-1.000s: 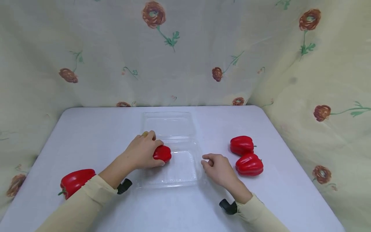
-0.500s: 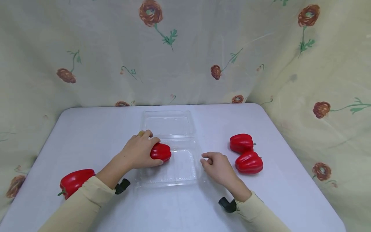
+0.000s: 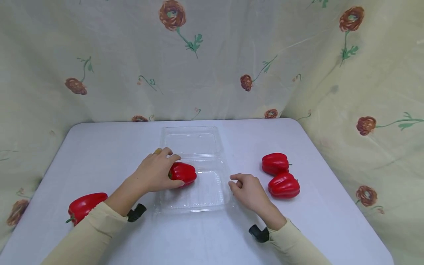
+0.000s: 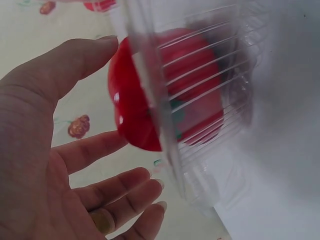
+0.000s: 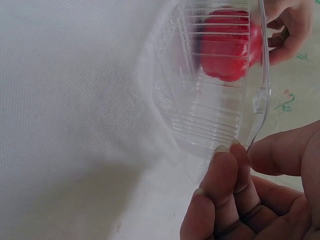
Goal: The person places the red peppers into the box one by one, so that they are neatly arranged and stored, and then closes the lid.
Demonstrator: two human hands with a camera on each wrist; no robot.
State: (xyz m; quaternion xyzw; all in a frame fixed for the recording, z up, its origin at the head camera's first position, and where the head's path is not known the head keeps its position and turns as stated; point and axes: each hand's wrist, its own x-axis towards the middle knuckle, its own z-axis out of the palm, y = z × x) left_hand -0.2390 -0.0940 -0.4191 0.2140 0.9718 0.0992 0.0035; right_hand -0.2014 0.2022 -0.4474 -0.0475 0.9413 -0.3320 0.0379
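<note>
A red bell pepper (image 3: 184,173) lies in the base of a clear plastic clamshell container (image 3: 208,203); its green stem shows through the ribbed wall in the left wrist view. My left hand (image 3: 153,173) is around the pepper's left end, thumb and fingers spread apart. In the left wrist view, that hand (image 4: 60,135) has its thumb and index fingertips close beside the pepper (image 4: 131,112); I cannot tell whether they touch it. At the container's right side, my right hand (image 3: 250,193) pinches the rim between thumb and fingertips, clearest in the right wrist view.
Two red bell peppers, a farther one (image 3: 275,163) and a nearer one (image 3: 284,186), touch each other on the right of the white table (image 3: 198,243). Another pepper (image 3: 85,207) lies beside the left forearm. The container's lid (image 3: 192,143) lies folded open toward the back.
My left hand has drawn back a little to the left and its fingers have loosened, showing more of the pepper in the container. The right hand has stayed at the rim.
</note>
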